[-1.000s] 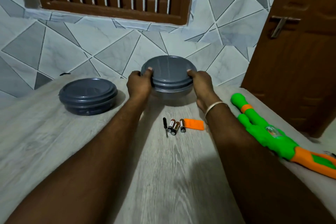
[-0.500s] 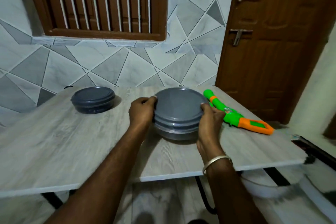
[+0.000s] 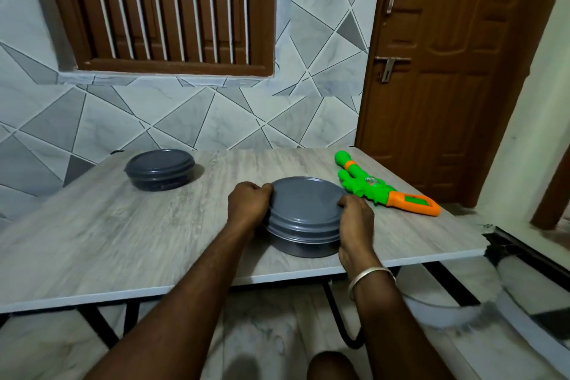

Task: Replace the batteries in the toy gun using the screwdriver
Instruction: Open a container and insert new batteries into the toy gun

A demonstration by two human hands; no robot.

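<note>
Head view: toy gun (image 3: 368,187), likely light, stiff plastic, best held at orange grip; left hand (image 3: 249,207) and right hand (image 3: 355,220) clasp lidded grey tub (image 3: 305,210) on desk (image 3: 123,241).

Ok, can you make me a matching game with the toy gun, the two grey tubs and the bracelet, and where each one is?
Things:
1. toy gun
2. near grey tub
3. far grey tub
4. silver bracelet

Places:
A. on the right wrist
B. at the back left of the table, nobody touching it
C. gripped by the left hand and right hand
D. lying on the table's right side, untouched

Pairs: 1-D, 2-C, 3-B, 4-A.
</note>
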